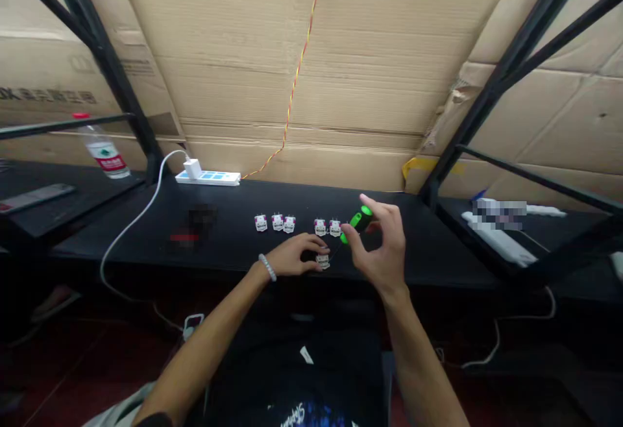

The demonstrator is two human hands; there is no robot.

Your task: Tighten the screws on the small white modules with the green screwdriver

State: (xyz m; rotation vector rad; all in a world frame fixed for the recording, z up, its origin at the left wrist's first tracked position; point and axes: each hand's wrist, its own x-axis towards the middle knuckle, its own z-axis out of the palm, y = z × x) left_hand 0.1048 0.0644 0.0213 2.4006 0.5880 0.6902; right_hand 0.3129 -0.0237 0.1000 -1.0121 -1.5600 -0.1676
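My left hand (299, 254) rests at the table's front edge, its thumb and fingers closed around a small white part (322, 261). In my right hand (382, 242) is a green and black screwdriver (359, 222), gripped by the handle between thumb and fingers. Its thin shaft slants down to the left and ends at or close to the small part; whether it touches cannot be made out. Behind my hands stand several small white parts with purple sides, among them one at the left (261, 222), a pair (283, 222), and others (327, 227) beside the screwdriver.
On the black table (224, 245) a white power strip (208, 178) with a plugged-in charger lies at the back, its cable hanging over the front edge. A bottle (104, 151) stands at the left. Black metal frames (467, 128) rise on both sides, with cardboard behind.
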